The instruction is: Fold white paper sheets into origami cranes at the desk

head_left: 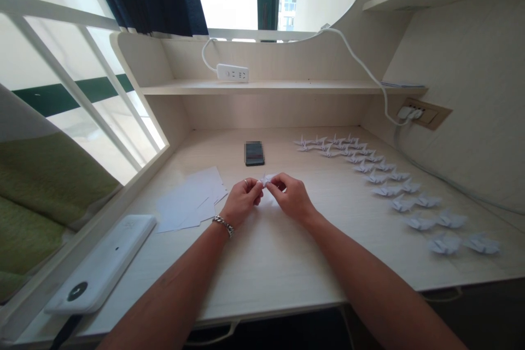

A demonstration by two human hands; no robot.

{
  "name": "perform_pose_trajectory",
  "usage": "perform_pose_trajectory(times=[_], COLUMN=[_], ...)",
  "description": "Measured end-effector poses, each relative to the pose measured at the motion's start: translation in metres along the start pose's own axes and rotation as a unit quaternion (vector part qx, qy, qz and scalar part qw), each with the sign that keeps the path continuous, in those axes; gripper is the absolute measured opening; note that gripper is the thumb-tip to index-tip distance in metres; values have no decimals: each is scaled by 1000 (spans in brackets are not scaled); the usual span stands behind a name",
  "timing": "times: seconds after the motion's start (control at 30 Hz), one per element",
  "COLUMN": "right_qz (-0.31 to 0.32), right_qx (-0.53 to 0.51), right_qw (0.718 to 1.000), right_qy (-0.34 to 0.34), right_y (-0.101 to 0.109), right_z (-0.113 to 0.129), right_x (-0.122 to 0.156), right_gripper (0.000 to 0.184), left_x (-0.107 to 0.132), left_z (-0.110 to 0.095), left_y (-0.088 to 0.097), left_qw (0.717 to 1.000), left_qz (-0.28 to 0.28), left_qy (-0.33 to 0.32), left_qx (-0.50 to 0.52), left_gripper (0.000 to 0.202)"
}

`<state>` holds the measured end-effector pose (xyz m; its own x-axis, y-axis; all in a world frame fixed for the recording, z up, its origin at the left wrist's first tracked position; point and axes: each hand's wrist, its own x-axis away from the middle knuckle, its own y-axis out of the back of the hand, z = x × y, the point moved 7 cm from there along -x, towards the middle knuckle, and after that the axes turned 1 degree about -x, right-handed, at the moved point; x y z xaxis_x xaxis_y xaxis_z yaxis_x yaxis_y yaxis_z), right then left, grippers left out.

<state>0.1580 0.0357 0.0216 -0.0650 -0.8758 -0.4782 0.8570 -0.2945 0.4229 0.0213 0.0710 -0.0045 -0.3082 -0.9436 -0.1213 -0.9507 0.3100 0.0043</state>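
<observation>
Pinching a small folded white paper piece (265, 180) between the fingertips of both your left hand (241, 199) and your right hand (294, 197), you hold it over the middle of the pale wood-grain desk (279, 262). Just beyond it lies a dark rectangular phone-like object (255, 154). Loose flat white paper sheets (184, 202) overlap near your left hand; folded white paper cranes (376, 177) line the right side. A long white rounded plastic device (106, 262) lies at the left edge.

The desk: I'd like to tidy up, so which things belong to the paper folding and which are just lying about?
Part of the job:
folded paper, pinched by the left hand and right hand
paper sheets
paper birds

Seemingly just lying about:
phone
white device
power strip
</observation>
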Motion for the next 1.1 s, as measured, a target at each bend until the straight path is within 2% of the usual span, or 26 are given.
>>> perform_pose_trajectory(times=[0.3,0.43,0.6,0.77,1.1], right_qz=[-28,-54,-131,-158,-172], right_qx=[59,89,138,208,268], right_qw=[998,994,980,938,893], right_qy=[6,-8,-65,-229,-318], right_y=[8,17,43,67,86], right_z=[2,-6,-40,-90,-128], right_x=[-1,-5,-14,-22,-59], right_gripper=[16,17,22,21,24], left_x=[1,3,6,6,7], left_z=[-4,-5,-3,7,11], left_y=[-5,-3,-1,-9,-11], left_qw=[999,1000,999,998,993], left_qz=[32,22,11,39,67], left_qy=[0,19,36,45,49], left_qx=[-13,7,14,0,-85], left_gripper=[34,33,32,33,28])
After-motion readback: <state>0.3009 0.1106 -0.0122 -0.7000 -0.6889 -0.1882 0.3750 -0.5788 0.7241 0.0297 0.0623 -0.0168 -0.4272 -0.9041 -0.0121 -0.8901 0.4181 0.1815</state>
